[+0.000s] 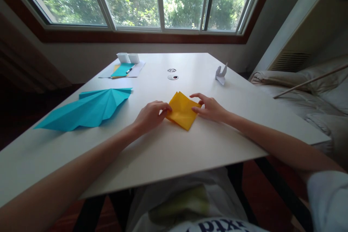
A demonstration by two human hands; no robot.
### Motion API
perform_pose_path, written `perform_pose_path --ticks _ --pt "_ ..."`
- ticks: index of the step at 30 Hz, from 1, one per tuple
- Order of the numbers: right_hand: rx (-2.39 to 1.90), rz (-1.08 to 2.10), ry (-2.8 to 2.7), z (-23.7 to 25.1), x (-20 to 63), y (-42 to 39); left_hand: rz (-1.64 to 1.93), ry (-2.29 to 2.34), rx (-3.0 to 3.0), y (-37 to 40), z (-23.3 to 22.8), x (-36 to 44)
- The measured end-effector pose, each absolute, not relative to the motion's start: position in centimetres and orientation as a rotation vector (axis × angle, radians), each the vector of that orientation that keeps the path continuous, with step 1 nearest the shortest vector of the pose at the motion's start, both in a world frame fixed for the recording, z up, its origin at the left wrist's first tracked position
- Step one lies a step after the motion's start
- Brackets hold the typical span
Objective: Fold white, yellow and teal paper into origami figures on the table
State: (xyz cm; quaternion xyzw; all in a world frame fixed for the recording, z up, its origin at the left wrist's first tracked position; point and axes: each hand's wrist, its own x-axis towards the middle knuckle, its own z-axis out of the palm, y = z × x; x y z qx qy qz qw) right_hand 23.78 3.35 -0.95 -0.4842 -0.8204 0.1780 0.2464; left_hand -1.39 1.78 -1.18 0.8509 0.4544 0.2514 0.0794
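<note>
A folded yellow paper square (pixel 182 111) lies on the white table in front of me, turned so its corners point toward and away from me. My left hand (pixel 153 114) pinches its left corner between thumb and fingers. At the opposite corner is my right hand (pixel 208 107), its thumb touching the paper's right edge and its index finger lifted apart above it. Layered edges show at the paper's far corner. The undersides of the paper and the curled fingers of both hands are hidden.
A large pleated turquoise paper (pixel 89 110) spreads over the table's left side. Behind it are stacked sheets (pixel 122 69), a pen (pixel 130 69) and two small white paper boxes (pixel 128 58). A white origami figure (pixel 221 75) stands at right; two round discs (pixel 173 77) sit mid-table.
</note>
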Motion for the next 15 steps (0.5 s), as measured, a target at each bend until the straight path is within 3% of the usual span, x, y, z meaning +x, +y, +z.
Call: perform_pose_path --ticks 8,15 --pt "-1.323 0.053 -2.464 -1.7 23.7 3.3 0.571 1.155 2.928 1.2 -1.4 -0.8" --pt "-0.895 0.105 -2.646 -2.3 23.0 3.2 0.488 0.981 2.934 0.6 -1.4 -0.1"
